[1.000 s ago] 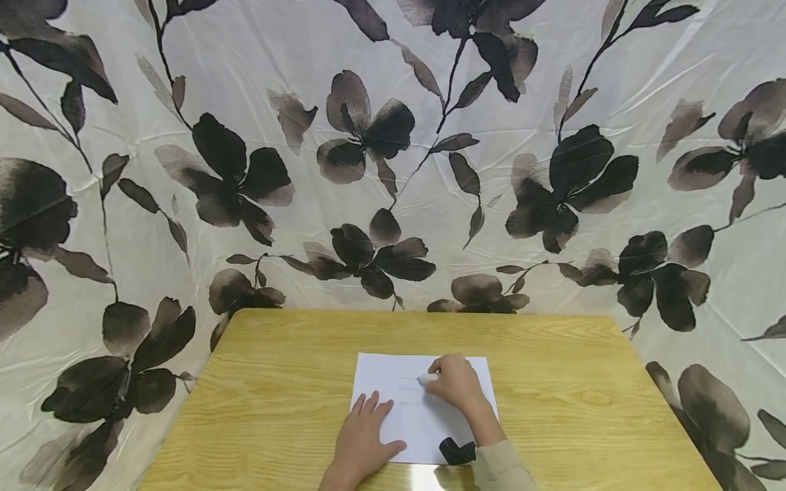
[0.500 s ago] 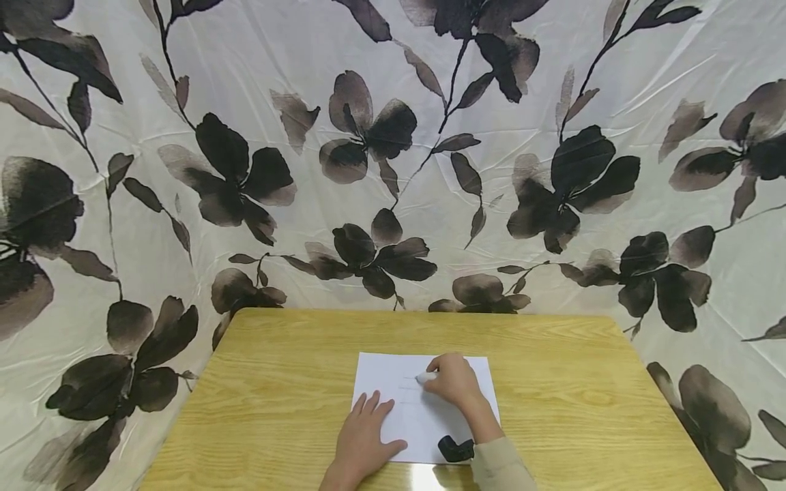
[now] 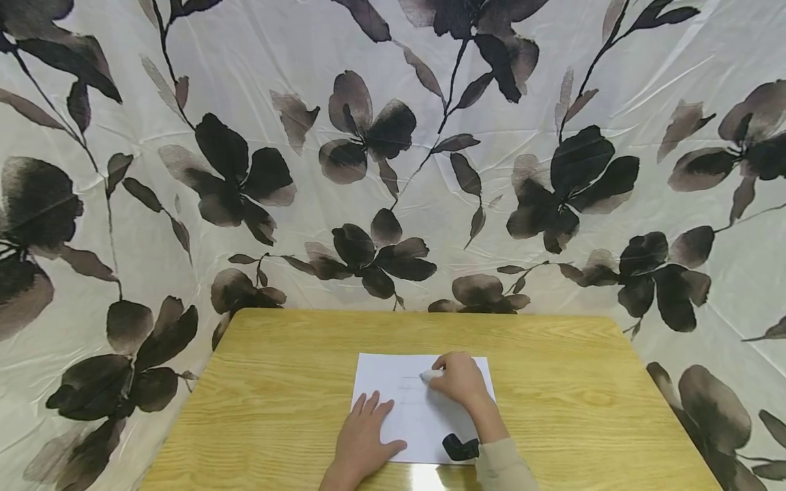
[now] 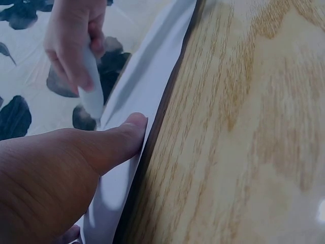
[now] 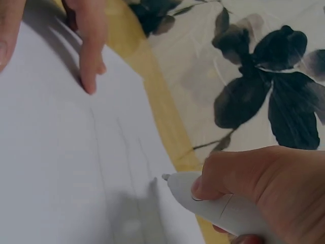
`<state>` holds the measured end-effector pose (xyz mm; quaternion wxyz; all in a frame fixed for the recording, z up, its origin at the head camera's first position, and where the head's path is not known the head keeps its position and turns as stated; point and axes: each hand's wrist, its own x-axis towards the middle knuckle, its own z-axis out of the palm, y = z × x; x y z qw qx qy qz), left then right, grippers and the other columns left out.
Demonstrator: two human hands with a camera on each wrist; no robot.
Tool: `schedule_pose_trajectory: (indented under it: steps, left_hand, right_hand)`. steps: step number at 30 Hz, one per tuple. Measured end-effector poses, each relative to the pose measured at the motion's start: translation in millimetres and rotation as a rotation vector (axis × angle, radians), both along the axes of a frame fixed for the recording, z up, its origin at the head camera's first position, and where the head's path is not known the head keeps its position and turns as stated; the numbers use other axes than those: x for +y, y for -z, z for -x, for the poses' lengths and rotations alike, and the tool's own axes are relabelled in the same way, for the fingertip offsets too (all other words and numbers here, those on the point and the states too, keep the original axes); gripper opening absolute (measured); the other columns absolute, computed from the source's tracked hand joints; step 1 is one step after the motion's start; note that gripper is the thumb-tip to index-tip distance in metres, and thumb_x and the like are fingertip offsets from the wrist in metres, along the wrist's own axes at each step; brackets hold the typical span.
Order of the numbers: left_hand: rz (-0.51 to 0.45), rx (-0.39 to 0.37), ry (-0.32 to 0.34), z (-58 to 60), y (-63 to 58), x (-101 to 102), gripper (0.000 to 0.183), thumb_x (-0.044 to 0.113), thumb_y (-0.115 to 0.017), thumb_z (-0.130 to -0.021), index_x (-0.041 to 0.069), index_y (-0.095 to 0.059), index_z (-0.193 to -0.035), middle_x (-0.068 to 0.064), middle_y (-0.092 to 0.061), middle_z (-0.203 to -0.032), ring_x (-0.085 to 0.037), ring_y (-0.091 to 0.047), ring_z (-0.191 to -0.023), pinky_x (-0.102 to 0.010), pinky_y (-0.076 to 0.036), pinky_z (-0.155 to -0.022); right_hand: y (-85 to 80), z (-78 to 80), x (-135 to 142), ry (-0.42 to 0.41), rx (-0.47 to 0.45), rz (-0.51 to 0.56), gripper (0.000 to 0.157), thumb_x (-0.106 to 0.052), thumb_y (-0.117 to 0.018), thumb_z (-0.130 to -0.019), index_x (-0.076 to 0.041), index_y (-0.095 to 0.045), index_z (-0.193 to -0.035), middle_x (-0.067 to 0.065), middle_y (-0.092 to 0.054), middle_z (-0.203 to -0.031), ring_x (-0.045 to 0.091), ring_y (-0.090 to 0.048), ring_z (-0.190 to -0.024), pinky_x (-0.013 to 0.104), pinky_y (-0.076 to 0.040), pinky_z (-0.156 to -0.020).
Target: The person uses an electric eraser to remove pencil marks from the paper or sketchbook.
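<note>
A sheet of white paper (image 3: pixel 417 436) lies on the wooden table. My left hand (image 3: pixel 364 440) rests on its left side, fingers spread; the thumb (image 4: pixel 119 142) presses near the paper's edge in the left wrist view. In my right hand (image 3: pixel 462 382) I grip a white, thick, pen-shaped electric eraser (image 5: pixel 223 211), its small grey tip pointing left at the upper part of the sheet. Several faint pencil lines (image 5: pixel 127 152) run across the paper, and the tip is close by the end of the topmost one. My right palm is hidden.
The yellowish wooden table (image 3: pixel 276 382) extends around the sheet on all sides. A black device (image 3: pixel 459 447) sits at my right wrist over the lower right of the paper. Floral fabric (image 3: pixel 368 204) hangs behind and beside the table.
My right hand with the eraser shifts slightly left, then back right along the top line. My left hand stays in place on the paper.
</note>
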<state>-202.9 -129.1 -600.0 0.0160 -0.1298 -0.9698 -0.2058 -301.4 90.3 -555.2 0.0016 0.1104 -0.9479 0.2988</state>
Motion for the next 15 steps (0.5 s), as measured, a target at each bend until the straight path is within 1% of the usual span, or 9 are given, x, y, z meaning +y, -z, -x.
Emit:
schedule_pose_trajectory:
  steps: [4,8,11,15]
  left_hand:
    - [-0.006,-0.010,-0.004,0.7,-1.0,-1,0.076,0.057,-0.073,-0.075,0.010,-0.059,-0.132,-0.023,-0.045,-0.143,-0.047,-0.034,-0.134,-0.059,-0.032,-0.107]
    - [-0.015,-0.016,-0.007,-0.1,3.9,1,0.075,0.057,-0.073,-0.075,0.011,-0.059,-0.133,-0.022,-0.045,-0.144,-0.046,-0.034,-0.134,-0.059,-0.033,-0.107]
    - [-0.028,-0.002,-0.005,-0.5,6.6,1,0.075,0.057,-0.073,-0.075,0.011,-0.059,-0.133,-0.022,-0.045,-0.143,-0.046,-0.034,-0.134,-0.059,-0.033,-0.107]
    - [-0.034,0.014,-0.008,-0.6,5.1,0,0.076,0.056,-0.073,-0.075,0.010,-0.059,-0.132,-0.023,-0.045,-0.143,-0.047,-0.033,-0.134,-0.059,-0.032,-0.107]
  right_hand:
    - [-5.6,1.1,9,0.020,0.022,-0.001,0.020,-0.019,-0.081,-0.069,-0.011,-0.076,-0.087,-0.001,-0.069,-0.082,0.012,-0.058,-0.070,0.031,-0.051,-0.060]
    - [-8.4,0.5,16,0.017,0.039,0.011,0.021,-0.018,-0.080,-0.068,-0.012,-0.076,-0.087,0.000,-0.069,-0.082,0.015,-0.061,-0.076,0.034,-0.053,-0.064]
    - [-8.1,-0.8,22,0.045,0.042,0.014,0.021,-0.018,-0.078,-0.067,-0.013,-0.076,-0.087,0.000,-0.068,-0.084,0.017,-0.061,-0.078,0.036,-0.053,-0.064]
    - [-5.5,-2.1,30,0.088,0.025,0.020,0.020,-0.021,-0.078,-0.068,-0.015,-0.076,-0.088,0.000,-0.069,-0.087,0.018,-0.062,-0.081,0.037,-0.053,-0.065]
